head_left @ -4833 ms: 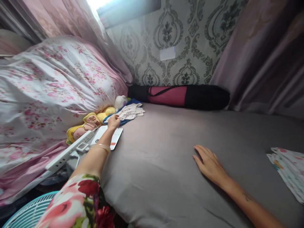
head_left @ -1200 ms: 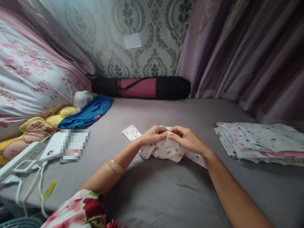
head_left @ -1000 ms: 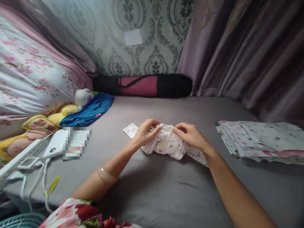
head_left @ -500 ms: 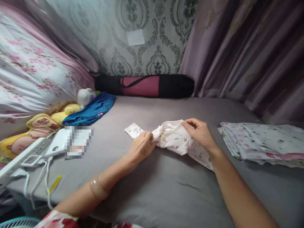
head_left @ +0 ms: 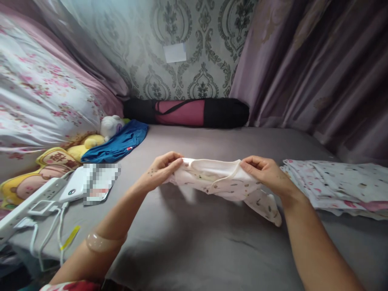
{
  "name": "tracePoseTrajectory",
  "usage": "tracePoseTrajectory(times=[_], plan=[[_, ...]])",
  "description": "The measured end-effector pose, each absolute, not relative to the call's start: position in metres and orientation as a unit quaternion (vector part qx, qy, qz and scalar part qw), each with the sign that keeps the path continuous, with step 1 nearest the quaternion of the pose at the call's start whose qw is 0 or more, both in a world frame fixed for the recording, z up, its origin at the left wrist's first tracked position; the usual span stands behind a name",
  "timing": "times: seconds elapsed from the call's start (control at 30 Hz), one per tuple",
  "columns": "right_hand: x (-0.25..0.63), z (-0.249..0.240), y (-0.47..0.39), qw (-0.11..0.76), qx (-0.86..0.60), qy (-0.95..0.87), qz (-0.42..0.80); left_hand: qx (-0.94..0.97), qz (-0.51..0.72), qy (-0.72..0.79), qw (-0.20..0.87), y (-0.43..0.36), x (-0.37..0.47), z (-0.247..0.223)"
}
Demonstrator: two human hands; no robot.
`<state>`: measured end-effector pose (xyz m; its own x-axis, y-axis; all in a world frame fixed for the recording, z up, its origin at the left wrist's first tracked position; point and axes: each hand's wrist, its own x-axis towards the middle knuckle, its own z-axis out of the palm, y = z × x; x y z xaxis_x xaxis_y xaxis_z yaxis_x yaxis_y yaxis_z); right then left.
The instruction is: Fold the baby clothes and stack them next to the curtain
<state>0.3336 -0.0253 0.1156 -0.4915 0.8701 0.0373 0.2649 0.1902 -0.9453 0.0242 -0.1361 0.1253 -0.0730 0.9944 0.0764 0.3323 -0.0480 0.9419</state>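
A small white baby shirt (head_left: 224, 184) with a scattered print and cream trim is stretched between my two hands above the grey sheet (head_left: 194, 250). My left hand (head_left: 163, 169) pinches it near the left end of the neckline. At the right shoulder, my right hand (head_left: 262, 169) grips the cloth between thumb and fingers. One sleeve hangs down at the right, below my right hand. Part of the shirt's left side is hidden behind my left hand.
Folded printed clothes (head_left: 336, 182) are stacked at the right. At the left lie a blue cloth (head_left: 118, 141), plush toys (head_left: 45, 173), a white power bank (head_left: 74, 186) and a power strip (head_left: 27, 212) with cables. A black-and-pink long bag (head_left: 182, 113) rests against the wall.
My left hand has moved left and up, taking hold of the shirt's left shoulder. The shirt is now lifted and spread wider, with its neckline pulled straight between my hands.
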Motion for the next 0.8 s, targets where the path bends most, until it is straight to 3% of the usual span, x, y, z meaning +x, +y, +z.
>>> tracePoseTrajectory(times=[0.2,0.43,0.8], plan=[[0.328,0.097,-0.018,0.252,-0.409,-0.720,0.501,0.622,0.387,0.596,0.330,-0.128,0.022,0.105],[0.329,0.105,-0.022,0.256,-0.409,-0.716,0.505,0.667,0.363,0.581,0.292,-0.124,0.017,0.103],[0.331,0.124,-0.030,0.256,-0.385,-0.741,0.486,0.635,0.449,0.584,0.231,-0.125,0.015,0.112]])
